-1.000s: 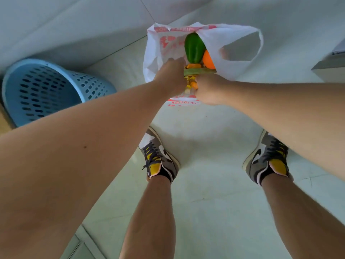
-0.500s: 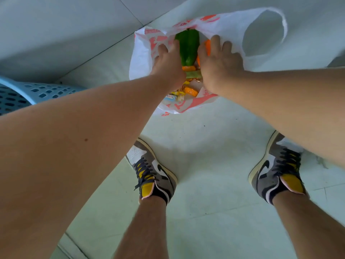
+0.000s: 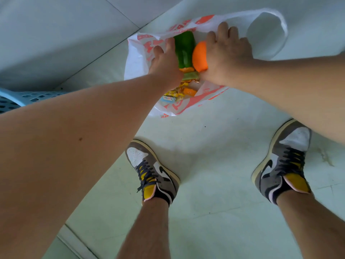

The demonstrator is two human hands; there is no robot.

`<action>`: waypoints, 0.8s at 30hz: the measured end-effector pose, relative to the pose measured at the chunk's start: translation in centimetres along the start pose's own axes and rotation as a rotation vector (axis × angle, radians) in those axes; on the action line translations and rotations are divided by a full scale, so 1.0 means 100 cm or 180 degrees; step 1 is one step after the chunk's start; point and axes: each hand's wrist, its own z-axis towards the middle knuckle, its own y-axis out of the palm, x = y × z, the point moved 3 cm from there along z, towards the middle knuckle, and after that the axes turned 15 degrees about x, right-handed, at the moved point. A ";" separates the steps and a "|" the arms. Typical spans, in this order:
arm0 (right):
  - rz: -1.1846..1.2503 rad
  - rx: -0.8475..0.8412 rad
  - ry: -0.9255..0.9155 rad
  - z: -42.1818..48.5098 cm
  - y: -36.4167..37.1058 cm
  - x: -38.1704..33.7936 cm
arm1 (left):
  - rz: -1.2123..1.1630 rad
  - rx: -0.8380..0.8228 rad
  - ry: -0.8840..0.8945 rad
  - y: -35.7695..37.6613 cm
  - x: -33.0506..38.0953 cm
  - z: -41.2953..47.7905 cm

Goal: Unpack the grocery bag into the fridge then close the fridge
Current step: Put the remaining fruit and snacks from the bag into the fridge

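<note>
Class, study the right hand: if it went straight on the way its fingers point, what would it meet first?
Probably the far wall of the grocery bag: the right hand points away from the person, and its fingers seem at that plastic, though depth is unclear. The orange lies beside it, not ahead.

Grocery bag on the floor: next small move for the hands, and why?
Probably curl the left hand round the green pepper and lift it out: it lies on top in the open bag, the hand touches its side, and the right hand rests beside the orange. No firm grip shows.
</note>
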 end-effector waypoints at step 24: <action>0.2299 0.0350 0.0883 -0.072 -0.085 0.073 | -0.0350 -0.0128 -0.0552 0.024 0.041 0.013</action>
